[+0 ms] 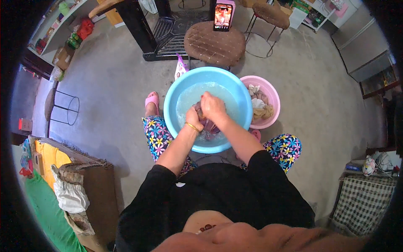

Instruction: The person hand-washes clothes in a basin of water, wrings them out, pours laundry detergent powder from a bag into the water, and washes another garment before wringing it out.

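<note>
A large light-blue basin (173, 131) of cloudy, sudsy water stands on the floor between my knees. Both hands are over its middle, closed around a wet purplish cloth (211, 127) that hangs down into the water. My left hand (194, 117) grips the cloth from the left, a gold bangle on its wrist. A little farther and to the right, my right hand (213, 106) is bunched into a fist on the same cloth, its knuckles up. The fingers partly cover the cloth, so its kind does not show.
A pink basin (276, 113) with several pieces of clothing (261, 103) touches the blue one's right side. Behind stands a brown padded stool (214, 44) bearing a phone (223, 17). A white and purple bag (181, 68) leans near the basin's far left rim.
</note>
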`<state>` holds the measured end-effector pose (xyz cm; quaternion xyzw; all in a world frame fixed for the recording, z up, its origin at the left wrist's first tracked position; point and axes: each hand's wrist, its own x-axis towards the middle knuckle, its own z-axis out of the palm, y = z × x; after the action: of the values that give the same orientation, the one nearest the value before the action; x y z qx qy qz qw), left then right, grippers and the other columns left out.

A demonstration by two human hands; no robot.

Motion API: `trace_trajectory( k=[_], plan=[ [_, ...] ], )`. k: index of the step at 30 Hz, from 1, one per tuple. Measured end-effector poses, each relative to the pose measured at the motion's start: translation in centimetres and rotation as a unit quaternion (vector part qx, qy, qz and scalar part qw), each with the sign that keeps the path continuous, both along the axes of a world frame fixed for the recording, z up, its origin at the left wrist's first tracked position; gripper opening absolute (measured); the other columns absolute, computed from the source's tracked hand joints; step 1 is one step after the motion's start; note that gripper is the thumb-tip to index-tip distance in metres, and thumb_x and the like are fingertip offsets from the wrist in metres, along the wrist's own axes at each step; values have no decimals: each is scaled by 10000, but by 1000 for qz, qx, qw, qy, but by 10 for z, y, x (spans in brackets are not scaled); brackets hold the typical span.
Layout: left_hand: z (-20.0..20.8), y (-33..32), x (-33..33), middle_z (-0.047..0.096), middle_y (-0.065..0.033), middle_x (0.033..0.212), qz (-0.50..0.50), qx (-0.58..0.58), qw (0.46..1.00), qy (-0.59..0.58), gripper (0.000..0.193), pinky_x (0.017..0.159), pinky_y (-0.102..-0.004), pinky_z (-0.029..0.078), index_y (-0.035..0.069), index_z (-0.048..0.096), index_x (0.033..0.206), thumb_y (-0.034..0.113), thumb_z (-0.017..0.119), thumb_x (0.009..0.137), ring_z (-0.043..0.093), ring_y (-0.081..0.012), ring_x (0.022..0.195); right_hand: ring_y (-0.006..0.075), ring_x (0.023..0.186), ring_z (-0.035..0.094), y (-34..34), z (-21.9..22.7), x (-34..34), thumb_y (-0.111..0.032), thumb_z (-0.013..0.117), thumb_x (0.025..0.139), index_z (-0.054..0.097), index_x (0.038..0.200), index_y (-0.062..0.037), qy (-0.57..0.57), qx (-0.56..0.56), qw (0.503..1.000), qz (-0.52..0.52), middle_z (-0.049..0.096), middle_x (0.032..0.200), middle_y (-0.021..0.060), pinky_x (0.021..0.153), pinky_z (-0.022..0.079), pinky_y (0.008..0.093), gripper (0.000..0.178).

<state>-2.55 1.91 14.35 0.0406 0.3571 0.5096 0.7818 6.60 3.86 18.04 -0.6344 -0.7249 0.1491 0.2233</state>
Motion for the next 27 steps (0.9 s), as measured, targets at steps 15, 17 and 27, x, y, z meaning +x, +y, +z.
trace_trajectory(
  k=[15, 17, 27],
  plan=[
    [-30, 5, 2, 541, -97, 1105, 61, -60, 995, 58, 330, 916, -410, 360, 80, 523, 1072, 289, 425, 837, 490, -265, 1018, 395, 1189, 309, -4, -36, 21, -321, 479, 783, 355, 1291, -133, -216, -106, 967, 80, 322, 1313, 174, 914, 296, 583, 555],
    [-20, 0, 7, 541, -96, 1095, 16, -65, 997, 25, 324, 917, -408, 357, 79, 522, 1061, 292, 426, 837, 492, -267, 1006, 396, 1150, 362, -1, -43, 19, -275, 492, 775, 410, 1231, -92, -220, -81, 969, 81, 392, 1253, 189, 890, 338, 544, 497],
    [-56, 13, -2, 589, -113, 845, -52, 107, 976, -180, 227, 757, -414, 454, 94, 548, 880, 222, 361, 876, 569, -267, 791, 380, 933, 545, -36, -15, -6, -155, 498, 802, 470, 1031, -12, 178, -125, 974, 61, 566, 975, 239, 801, 425, 407, 272]
  ],
)
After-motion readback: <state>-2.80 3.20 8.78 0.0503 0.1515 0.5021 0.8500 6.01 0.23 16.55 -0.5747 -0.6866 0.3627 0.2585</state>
